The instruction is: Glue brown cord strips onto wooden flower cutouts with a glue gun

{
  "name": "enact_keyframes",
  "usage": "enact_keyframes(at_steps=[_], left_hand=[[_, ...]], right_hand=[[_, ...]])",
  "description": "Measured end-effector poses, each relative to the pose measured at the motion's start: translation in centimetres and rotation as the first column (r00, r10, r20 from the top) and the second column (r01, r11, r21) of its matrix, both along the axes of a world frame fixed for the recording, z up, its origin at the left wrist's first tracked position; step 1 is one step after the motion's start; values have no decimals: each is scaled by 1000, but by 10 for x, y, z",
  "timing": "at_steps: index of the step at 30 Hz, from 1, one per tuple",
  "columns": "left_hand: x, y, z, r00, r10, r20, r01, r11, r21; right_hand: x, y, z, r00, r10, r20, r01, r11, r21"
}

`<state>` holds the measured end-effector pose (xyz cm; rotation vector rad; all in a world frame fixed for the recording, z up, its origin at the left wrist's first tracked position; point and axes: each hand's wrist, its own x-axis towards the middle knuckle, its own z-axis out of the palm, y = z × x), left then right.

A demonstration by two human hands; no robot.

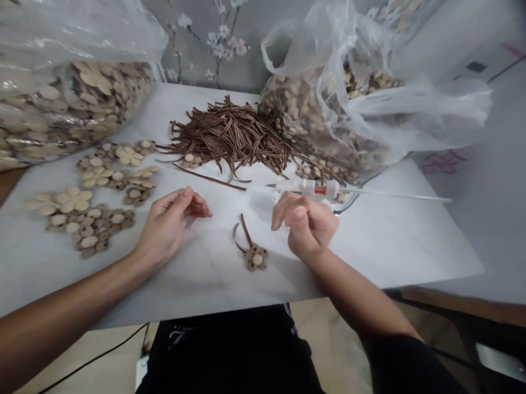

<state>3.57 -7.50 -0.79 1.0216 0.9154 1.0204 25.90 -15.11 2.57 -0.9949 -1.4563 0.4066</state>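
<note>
My left hand (171, 221) hovers over the white table (402, 242) with fingers loosely curled and apart, holding nothing that I can see. My right hand (306, 223) is half curled just right of a small wooden flower with a brown cord (252, 253) that lies on the table between both hands. Neither hand touches it. A single brown cord (209, 177) lies beyond the left hand. A glue tube with a long thin nozzle (319, 189) rests right behind the right hand.
A pile of brown cords (231, 134) sits at the table's middle back. Loose wooden flowers (91, 200) lie at the left. Two clear plastic bags of wooden pieces stand at the back left (55, 108) and back right (342, 110). The table's front edge is near my lap.
</note>
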Motion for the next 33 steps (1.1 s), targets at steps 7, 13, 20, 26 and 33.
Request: enact_keyframes(at_steps=[7, 13, 20, 26, 33], left_hand=[[-1, -24, 3, 758, -166, -631, 508, 757, 412], [-1, -43, -13, 385, 151, -910, 886, 214, 410], [-3, -36, -4, 381, 275, -883, 880, 185, 438], [-6, -29, -4, 447, 157, -881, 845, 249, 473], [-7, -33, 9, 386, 183, -904, 811, 399, 427]], right_hand=[[-3, 3, 4, 970, -148, 193, 113, 978, 177], [-9, 7, 1, 968, -27, 250, 20, 999, 29], [-5, 7, -2, 956, 118, 270, -27, 948, -318], [-5, 11, -3, 900, 231, 369, -19, 868, -497], [1, 4, 8, 604, 481, 635, 112, 738, -666]])
